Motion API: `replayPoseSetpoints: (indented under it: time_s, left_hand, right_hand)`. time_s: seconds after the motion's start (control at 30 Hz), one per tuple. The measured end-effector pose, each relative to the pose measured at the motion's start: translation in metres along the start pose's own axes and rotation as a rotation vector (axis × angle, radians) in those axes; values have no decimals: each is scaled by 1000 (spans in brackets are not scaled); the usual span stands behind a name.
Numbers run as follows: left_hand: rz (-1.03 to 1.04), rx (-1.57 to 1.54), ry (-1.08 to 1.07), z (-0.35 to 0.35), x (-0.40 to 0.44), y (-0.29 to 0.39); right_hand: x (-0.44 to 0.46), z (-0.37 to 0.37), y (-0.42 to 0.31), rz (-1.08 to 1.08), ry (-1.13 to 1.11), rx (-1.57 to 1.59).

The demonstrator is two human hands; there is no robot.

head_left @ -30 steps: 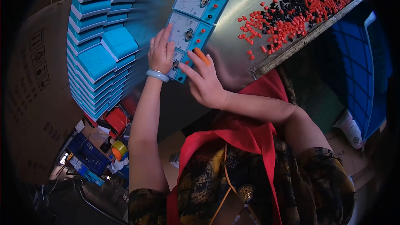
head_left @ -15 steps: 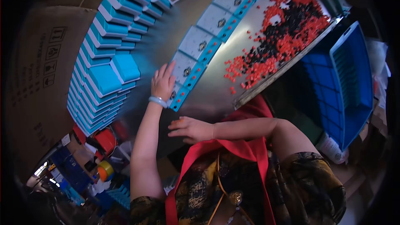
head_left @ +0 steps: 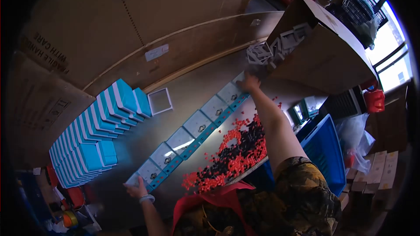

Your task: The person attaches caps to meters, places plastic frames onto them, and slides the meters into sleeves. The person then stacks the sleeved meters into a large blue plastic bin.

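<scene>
A row of blue-and-white meter panels (head_left: 184, 140) lies diagonally across the metal table. At its near, lower-left end is my left hand (head_left: 138, 189), a bracelet at the wrist, with fingers on the end panel. My right arm is stretched out, and my right hand (head_left: 249, 83) touches the far, upper end of the row. Its fingers are small and dim, so their exact grip cannot be made out. Red and black caps (head_left: 229, 153) are scattered beside the row. To the left stand stacked blue-and-white cases (head_left: 94, 137).
A white square frame (head_left: 160, 101) lies beyond the stacks. An open cardboard box (head_left: 323, 48) with grey-white frames (head_left: 286, 43) stands at the table's far end. A blue crate (head_left: 326, 153) is at the right, beyond the table edge. Large cardboard (head_left: 118, 22) walls the back.
The view has swung up toward the table's far end. My right hand has gone from near my body to the row's far end, while my left hand stays at the near end.
</scene>
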State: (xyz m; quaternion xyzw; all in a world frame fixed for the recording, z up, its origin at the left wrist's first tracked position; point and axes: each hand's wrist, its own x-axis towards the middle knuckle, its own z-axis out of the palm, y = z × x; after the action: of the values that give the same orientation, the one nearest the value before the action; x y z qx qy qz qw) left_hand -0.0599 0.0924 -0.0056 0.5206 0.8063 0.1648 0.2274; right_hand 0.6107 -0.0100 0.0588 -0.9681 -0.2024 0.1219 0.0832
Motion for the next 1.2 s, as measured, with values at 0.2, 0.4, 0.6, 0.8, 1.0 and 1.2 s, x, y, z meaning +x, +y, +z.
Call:
replayPoseSetpoints:
  time_s: [0.2,0.4,0.6,0.8,1.0,1.2]
  left_hand:
    - [14,93,1,12,12,10]
    - [39,-98,-78,22,13,10]
    - [49,-506,-147,19,4,19]
    - [89,-430,-120,22,1,21]
    - [109,-407,-85,23,-3,19]
    - [123,-408,-22,21,-8,17]
  right_hand:
    - [16,-18,60,-84,-72,16]
    - [155,-89,29,-260,279,-108]
    - [240,-159,47,132,344,-157]
    - [252,-131,105,266,243,-482]
    - [248,-118,128,145,229,-631]
    - [226,-102,103,150,240,-381]
